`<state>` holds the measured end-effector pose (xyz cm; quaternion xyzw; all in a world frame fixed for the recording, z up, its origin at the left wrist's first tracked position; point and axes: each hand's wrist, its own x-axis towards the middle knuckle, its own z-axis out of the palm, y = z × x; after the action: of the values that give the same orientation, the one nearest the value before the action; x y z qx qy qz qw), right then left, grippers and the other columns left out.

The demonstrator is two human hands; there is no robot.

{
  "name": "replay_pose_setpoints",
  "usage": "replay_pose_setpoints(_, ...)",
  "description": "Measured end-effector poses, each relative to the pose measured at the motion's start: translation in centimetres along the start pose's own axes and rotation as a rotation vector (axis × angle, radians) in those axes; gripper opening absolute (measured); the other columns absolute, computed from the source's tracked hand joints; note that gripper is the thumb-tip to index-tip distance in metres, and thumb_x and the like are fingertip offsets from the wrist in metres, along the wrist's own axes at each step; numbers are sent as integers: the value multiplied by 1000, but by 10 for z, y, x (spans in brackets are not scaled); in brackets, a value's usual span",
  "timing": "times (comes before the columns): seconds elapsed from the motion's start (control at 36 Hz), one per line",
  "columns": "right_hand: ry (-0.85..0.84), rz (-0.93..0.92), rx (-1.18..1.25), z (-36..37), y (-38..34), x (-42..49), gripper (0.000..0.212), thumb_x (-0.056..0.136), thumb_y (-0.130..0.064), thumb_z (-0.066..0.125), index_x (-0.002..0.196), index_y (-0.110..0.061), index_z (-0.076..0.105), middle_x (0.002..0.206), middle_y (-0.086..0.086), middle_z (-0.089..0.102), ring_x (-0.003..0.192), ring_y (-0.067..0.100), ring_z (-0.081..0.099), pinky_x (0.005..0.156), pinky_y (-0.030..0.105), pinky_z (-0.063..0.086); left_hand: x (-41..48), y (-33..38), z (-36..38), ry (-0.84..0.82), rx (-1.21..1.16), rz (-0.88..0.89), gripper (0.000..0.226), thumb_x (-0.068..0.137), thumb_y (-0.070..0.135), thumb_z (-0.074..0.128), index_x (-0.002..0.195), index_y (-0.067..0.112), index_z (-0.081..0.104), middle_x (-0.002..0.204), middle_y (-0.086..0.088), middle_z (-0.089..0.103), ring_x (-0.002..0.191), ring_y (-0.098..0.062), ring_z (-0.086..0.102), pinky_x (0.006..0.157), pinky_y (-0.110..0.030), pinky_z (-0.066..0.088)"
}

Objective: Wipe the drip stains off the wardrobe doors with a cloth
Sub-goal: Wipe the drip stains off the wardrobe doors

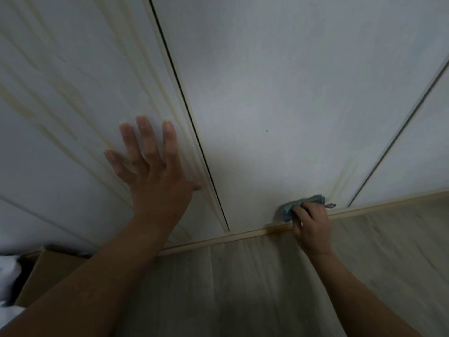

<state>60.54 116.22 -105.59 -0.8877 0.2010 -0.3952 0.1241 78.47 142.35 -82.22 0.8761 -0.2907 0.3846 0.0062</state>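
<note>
While the right hand grips the cloth, streaked drip stains lie at ten o'clock — nearer the left hand, its fingers spread flat.

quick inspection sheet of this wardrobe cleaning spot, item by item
surface: left door streaked with yellowish drip stains; middle door shows faint streaks low down
job's things: blue cloth pressed low on the middle door
clutter: cardboard box at lower left
grips: left hand spread flat on the left door; right hand holds the cloth
cables: nothing seen
surroundings: wood-look floor below a tan base strip
</note>
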Motion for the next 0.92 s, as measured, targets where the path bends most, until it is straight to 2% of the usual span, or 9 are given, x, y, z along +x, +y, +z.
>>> replay_pose_setpoints(0.08, -291, 278, 98, 2, 18, -23, 21, 73, -1, 66, 91, -5, 76, 94, 17, 70, 87, 39, 65, 77, 40, 51, 1, -1, 2, 9, -2, 9, 164, 50, 83, 82, 161, 16, -17, 163, -27, -3, 149, -53, 5, 110, -81, 11)
replay_pose_setpoints(0.14, -294, 636, 176, -6, 24, -23, 31, 73, 11, 66, 97, -5, 78, 101, 18, 74, 97, 40, 68, 88, 40, 51, 2, -1, 0, -18, -15, 19, 165, 48, 79, 85, 161, 17, -19, 163, -25, -5, 150, -52, 4, 110, -82, 10)
replay_pose_setpoints(0.19, -169, 957, 308, -19, 27, -18, 29, 80, 6, 64, 98, -12, 78, 105, 16, 73, 102, 36, 66, 92, 40, 50, 1, -3, -3, -45, -24, 22, 165, 46, 73, 86, 161, 17, -19, 164, -24, -7, 150, -53, 3, 110, -83, 9)
replay_pose_setpoints(0.28, 133, 1453, 669, -50, 33, 2, 10, 88, -6, 63, 94, -6, 71, 90, 19, 66, 81, 35, 64, 65, 37, 53, -2, -3, -5, -49, -21, 25, 163, 44, 71, 84, 162, 16, -13, 165, -24, -5, 151, -53, 5, 110, -83, 10)
replay_pose_setpoints(0.33, 263, 1567, 704, -79, 29, 29, 14, 95, -12, 63, 106, -3, 67, 95, 13, 63, 95, 34, 66, 71, 36, 53, 0, -2, -5, -40, -6, 26, 162, 44, 72, 83, 162, 14, -11, 165, -25, -4, 151, -53, 6, 109, -83, 12)
replay_pose_setpoints(0.44, 672, 1264, 865, -124, 16, 89, 22, 93, -3, 58, 92, -25, 59, 100, 2, 67, 100, 23, 69, 82, 42, 61, 3, 1, -12, -57, -35, 11, 162, 43, 66, 88, 163, 13, -9, 165, -25, -3, 150, -56, 7, 109, -84, 10)
replay_pose_setpoints(0.56, 668, 574, 574, -161, -20, 143, 14, 90, -5, 60, 97, -17, 61, 97, -10, 58, 87, 6, 58, 80, 26, 55, 0, 2, -13, -73, -42, -1, 158, 47, 68, 83, 163, 12, -8, 166, -32, 3, 150, -58, 7, 110, -84, 8)
replay_pose_setpoints(0.67, 568, -17, 201, -168, -28, 171, 31, 76, 12, 51, 102, 0, 63, 97, 14, 57, 93, 30, 48, 79, 35, 40, 1, 3, -13, -67, -59, -4, 148, 53, 74, 69, 163, 12, -9, 165, -33, 6, 150, -58, 8, 109, -84, 8)
replay_pose_setpoints(0.92, 311, -83, 6, -108, 15, 109, 23, 84, 2, 53, 106, -6, 57, 102, 17, 49, 92, 35, 45, 83, 43, 37, 0, 2, -10, -53, -31, 6, 158, 48, 71, 80, 162, 12, -11, 165, -33, 4, 150, -58, 8, 110, -82, 8)
